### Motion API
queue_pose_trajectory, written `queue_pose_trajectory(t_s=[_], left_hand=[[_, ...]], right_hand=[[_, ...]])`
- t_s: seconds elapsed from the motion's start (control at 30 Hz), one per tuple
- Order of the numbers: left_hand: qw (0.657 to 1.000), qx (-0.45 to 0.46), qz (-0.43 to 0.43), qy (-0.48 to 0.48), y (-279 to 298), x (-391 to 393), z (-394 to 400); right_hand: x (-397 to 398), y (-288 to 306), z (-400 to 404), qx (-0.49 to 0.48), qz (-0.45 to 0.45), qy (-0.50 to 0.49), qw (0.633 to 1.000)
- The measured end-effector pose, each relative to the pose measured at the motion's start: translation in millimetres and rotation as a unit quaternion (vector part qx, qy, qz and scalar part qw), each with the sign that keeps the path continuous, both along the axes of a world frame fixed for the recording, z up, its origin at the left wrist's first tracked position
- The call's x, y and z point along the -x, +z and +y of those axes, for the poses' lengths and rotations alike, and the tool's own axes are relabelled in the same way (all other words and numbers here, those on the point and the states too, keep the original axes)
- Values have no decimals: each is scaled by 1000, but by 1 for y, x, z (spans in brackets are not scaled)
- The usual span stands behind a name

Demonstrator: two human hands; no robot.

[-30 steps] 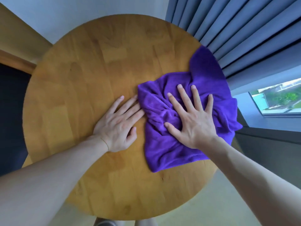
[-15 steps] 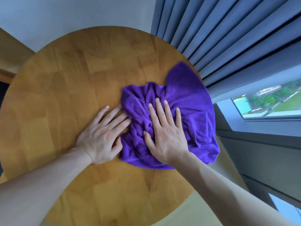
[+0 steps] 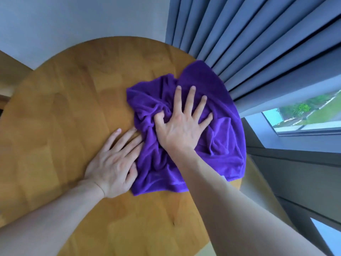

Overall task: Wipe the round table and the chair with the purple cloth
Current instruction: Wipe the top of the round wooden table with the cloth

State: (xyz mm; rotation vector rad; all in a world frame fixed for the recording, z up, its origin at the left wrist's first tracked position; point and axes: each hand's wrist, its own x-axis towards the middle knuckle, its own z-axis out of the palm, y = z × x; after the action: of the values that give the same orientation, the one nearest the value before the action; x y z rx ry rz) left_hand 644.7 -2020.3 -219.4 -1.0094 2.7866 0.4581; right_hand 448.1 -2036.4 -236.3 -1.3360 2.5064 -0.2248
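Mid-wipe at frame centre-right, both hands lie flat: right hand (image 3: 181,124) pressing purple cloth (image 3: 217,108), left hand (image 3: 112,161) steadying the bench (image 3: 55,111); next, probably sweep leftward.

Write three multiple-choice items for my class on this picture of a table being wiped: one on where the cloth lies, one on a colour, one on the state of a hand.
1. Where on the round table does the purple cloth lie?
A. By the edge next to the curtain
B. By the edge next to the white wall
C. Hanging fully off the near edge

2. What colour is the curtain?
A. Yellow
B. Grey-blue
C. Red

3. How does the right hand lie?
A. Raised clear of the cloth
B. Clenched in a fist beside the cloth
C. Spread flat on the cloth, pressing it down

Answers: 1 A, the cloth covers the table's side under the curtain folds. 2 B, the pleats are grey-blue. 3 C, the fingers are splayed on top of the bunched cloth, while the left hand rests on the wood at the cloth's edge.
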Motion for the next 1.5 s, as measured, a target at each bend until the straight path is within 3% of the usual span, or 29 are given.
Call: queue_pose_trajectory(t_s=[0.13,0.3,0.37,0.53,0.63,0.87,1.03,1.2,1.33,1.4,1.5], left_hand=[[1000,10,-2,18,-6,-3,7],[986,10,-1,167,-3,-1,8],[985,11,7,174,-4,-2,8],[982,19,17,185,-7,-2,7],[982,20,26,185,-8,-5,8],[981,40,36,188,-11,-5,9],[980,46,45,189,-15,-6,8],[977,40,57,200,-13,-2,7],[978,38,52,196,-13,-2,7],[979,39,46,195,-13,-1,8],[979,47,40,192,-13,-2,10]], right_hand=[[-4,5,17,23,-4,130,991],[27,8,79,35,-24,264,964],[44,8,91,45,-31,216,975],[42,10,32,56,-11,-67,996],[16,11,-14,52,-19,-121,991],[-24,15,1,40,-51,142,988],[9,15,52,31,-65,239,968],[42,13,46,28,-28,58,998],[31,13,-10,47,-14,-86,995],[16,13,-34,59,-23,-116,991],[-8,13,-50,69,-33,-82,994]])
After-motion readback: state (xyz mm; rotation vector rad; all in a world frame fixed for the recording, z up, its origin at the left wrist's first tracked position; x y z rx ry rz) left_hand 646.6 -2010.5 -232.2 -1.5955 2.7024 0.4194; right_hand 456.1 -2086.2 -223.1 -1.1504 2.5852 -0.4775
